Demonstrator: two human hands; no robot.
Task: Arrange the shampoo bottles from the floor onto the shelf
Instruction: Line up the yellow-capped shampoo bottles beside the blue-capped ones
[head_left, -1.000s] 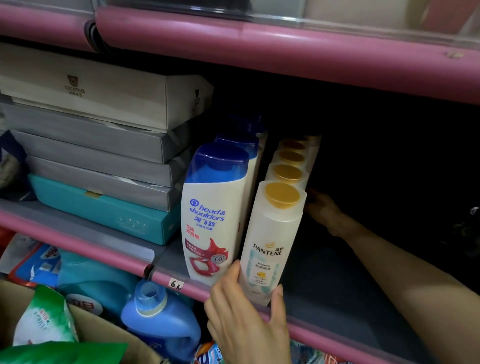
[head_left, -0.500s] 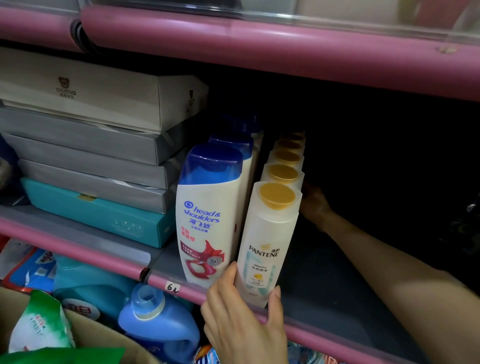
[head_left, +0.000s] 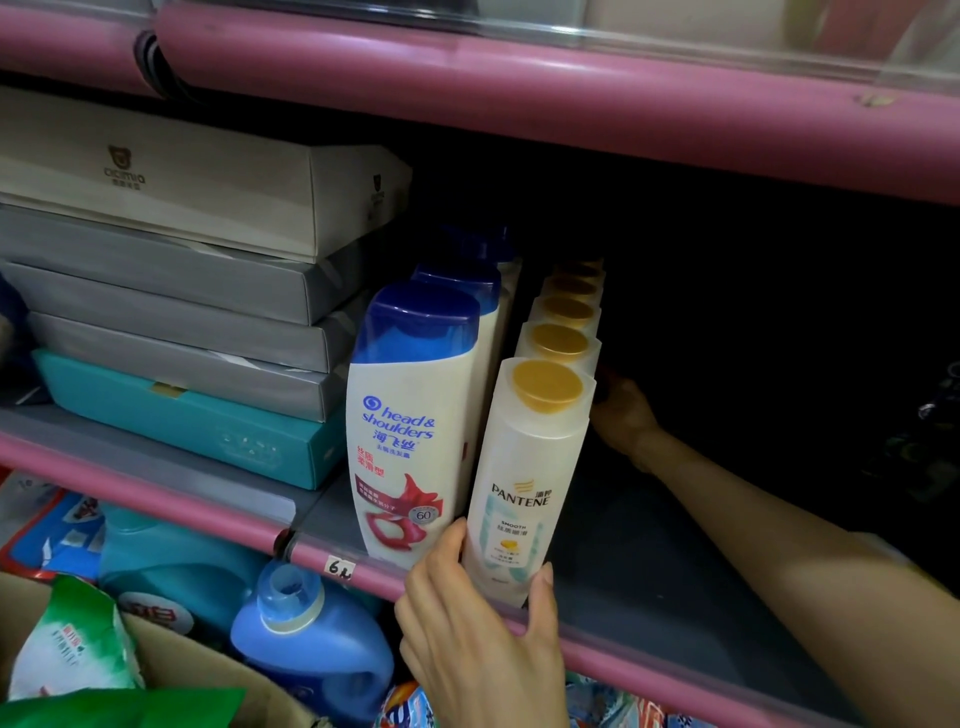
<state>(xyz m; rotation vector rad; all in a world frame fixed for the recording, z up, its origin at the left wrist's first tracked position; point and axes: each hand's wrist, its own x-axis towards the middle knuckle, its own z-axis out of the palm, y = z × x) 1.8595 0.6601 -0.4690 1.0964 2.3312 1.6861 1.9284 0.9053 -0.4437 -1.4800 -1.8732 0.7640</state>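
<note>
A white Pantene bottle (head_left: 524, 467) with a gold cap stands at the front edge of the grey shelf (head_left: 649, 561). My left hand (head_left: 478, 639) grips its base from below, thumb on the right side. Behind it a row of several Pantene bottles (head_left: 566, 312) runs back into the dark. To the left of that row stands a row of Head & Shoulders bottles (head_left: 410, 415) with blue caps. My right hand (head_left: 623, 421) reaches into the shelf and rests against the right side of the Pantene row. Its fingertips are hidden behind the bottles.
A stack of flat grey and beige boxes (head_left: 182, 291) on a teal box (head_left: 182, 415) fills the shelf's left part. The pink upper shelf rim (head_left: 519, 88) hangs overhead. Below are a blue detergent jug (head_left: 311, 639) and a cardboard box holding a green bag (head_left: 72, 639).
The Pantene row has been pushed straighter, closer to the Head & Shoulders row. My right hand has moved in against the row. My left hand keeps its grip on the front bottle.
</note>
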